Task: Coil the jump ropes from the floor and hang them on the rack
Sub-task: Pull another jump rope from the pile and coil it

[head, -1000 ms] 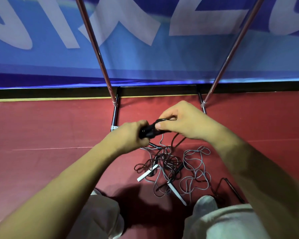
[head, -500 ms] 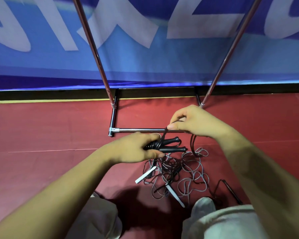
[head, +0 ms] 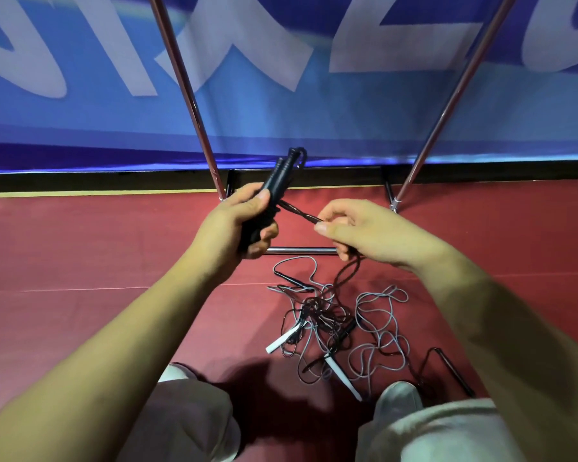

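Quantities in view: two hands, the left hand (head: 234, 225) and the right hand (head: 364, 231); two black handles (head: 281, 176) gripped together; one black rope (head: 297, 211) pinched; two white handles (head: 280, 341); two slanted rack poles (head: 184, 91); one rope tangle (head: 327, 315), strand count indeterminable.

Red sports floor (head: 80, 255), blue banner (head: 314, 128) with large white lettering, black base strip (head: 80, 182)

Shiny metal rack poles (head: 181, 78), matt black ribbed handles (head: 279, 180), smooth red floor (head: 80, 248)
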A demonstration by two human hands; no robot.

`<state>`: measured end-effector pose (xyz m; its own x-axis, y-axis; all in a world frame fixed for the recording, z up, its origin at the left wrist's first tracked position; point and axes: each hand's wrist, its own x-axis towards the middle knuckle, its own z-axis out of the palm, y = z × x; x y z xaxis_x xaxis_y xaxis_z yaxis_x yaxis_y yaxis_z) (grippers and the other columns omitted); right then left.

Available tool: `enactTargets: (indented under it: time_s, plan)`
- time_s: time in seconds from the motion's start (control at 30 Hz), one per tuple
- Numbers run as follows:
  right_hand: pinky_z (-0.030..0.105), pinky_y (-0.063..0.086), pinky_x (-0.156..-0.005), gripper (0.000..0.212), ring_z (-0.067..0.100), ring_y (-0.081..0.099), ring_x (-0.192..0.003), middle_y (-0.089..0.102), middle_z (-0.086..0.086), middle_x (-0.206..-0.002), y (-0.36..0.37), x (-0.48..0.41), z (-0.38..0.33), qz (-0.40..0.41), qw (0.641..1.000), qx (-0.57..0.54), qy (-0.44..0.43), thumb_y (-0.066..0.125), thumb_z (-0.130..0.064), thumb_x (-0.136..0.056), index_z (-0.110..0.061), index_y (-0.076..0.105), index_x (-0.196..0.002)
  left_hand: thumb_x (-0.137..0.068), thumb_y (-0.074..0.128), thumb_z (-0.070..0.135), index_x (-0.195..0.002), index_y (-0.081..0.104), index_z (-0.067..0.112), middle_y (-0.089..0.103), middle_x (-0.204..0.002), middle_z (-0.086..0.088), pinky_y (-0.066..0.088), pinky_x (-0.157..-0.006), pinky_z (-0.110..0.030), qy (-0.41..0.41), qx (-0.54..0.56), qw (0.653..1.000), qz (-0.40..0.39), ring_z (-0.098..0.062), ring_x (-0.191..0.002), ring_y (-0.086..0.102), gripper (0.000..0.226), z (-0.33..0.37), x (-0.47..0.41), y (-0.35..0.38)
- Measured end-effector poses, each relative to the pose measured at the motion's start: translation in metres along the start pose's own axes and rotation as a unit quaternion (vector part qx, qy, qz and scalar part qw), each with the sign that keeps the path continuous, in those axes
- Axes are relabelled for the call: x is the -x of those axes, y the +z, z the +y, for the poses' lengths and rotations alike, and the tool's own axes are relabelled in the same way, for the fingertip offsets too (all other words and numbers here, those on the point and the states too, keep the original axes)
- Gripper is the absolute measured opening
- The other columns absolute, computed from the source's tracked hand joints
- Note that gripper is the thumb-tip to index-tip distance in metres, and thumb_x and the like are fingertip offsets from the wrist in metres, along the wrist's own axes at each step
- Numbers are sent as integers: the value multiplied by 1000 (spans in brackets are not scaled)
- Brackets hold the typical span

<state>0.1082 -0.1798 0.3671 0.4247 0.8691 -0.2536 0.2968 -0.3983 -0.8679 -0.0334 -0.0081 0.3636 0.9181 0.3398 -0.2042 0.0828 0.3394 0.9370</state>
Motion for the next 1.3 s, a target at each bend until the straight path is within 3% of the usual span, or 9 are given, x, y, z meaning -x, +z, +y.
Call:
enactTargets:
  time_s: [0.13,0.37,0.5,0.6,0.73,0.83,0.97,1.1,1.3]
  plan:
    - [25,41,-56,7,10,54,-49,54,0,-54,3,0,-2,6,999,41,-12,62,-23,-94,-18,59,-91,-98,51,28,-100,48,17,47,-66,-6,23,-47,-23,-19,-34,998,54,-16,-47,35,12,1,-3,-8]
    - [27,43,-60,12,1,46,-47,52,-14,-46,5,2,-9,16,998,59,0,64,-25,-92,-17,72,-87,-96,62,15,-108,61,13,71,-74,-6,45,-51,-23,2,-233,963,138,-19,-54,53,12,-6,-6,-4]
    - [25,43,-51,23,10,47,-48,50,-5,-50,10,4,-16,-25,999,16,20,59,-20,-96,-9,68,-78,-86,72,32,-101,56,29,71,-86,-3,50,-60,-32,32,-388,909,146,-25,-65,61,22,-19,-7,-12]
    - [22,42,-49,20,11,47,-47,50,-4,-49,10,5,-18,-38,999,-1,33,60,-15,-94,-3,68,-81,-86,73,33,-103,50,24,66,-96,0,45,-67,-34,61,-522,841,129,-27,-80,61,30,-22,-3,-6]
    - [28,43,-55,16,14,50,-47,55,0,-50,11,8,-15,-61,998,10,32,66,-9,-89,3,66,-78,-87,69,36,-106,46,20,68,-101,-9,47,-67,-39,70,-633,770,43,-36,-91,62,34,-28,2,0]
    - [34,39,-60,14,21,51,-55,63,3,-51,8,9,-13,-35,999,32,19,67,-17,-88,-12,73,-76,-84,67,28,-101,40,21,65,-88,-8,49,-64,-43,80,-672,735,-47,-38,-83,62,33,-34,5,3]
    - [28,41,-57,12,13,55,-52,68,10,-58,4,9,-11,1,999,42,1,69,-19,-87,-16,74,-77,-77,74,52,-91,38,20,54,-66,8,44,-61,-37,56,-637,758,-129,-23,-64,52,50,-34,9,8]
    - [41,54,-70,3,13,63,-59,70,8,-63,4,8,-6,-10,999,45,-11,76,-15,-81,-15,75,-79,-61,50,90,-101,57,25,61,-69,4,51,-65,-37,27,-660,739,-132,-14,-64,57,77,-35,9,6]
    - [44,53,-75,13,15,65,-70,74,7,-74,-4,9,-4,-10,999,24,-25,84,-22,-73,-16,74,-79,-81,71,47,-79,54,26,48,-60,9,40,-58,-30,54,-553,808,-196,-9,-56,42,28,-26,15,10]
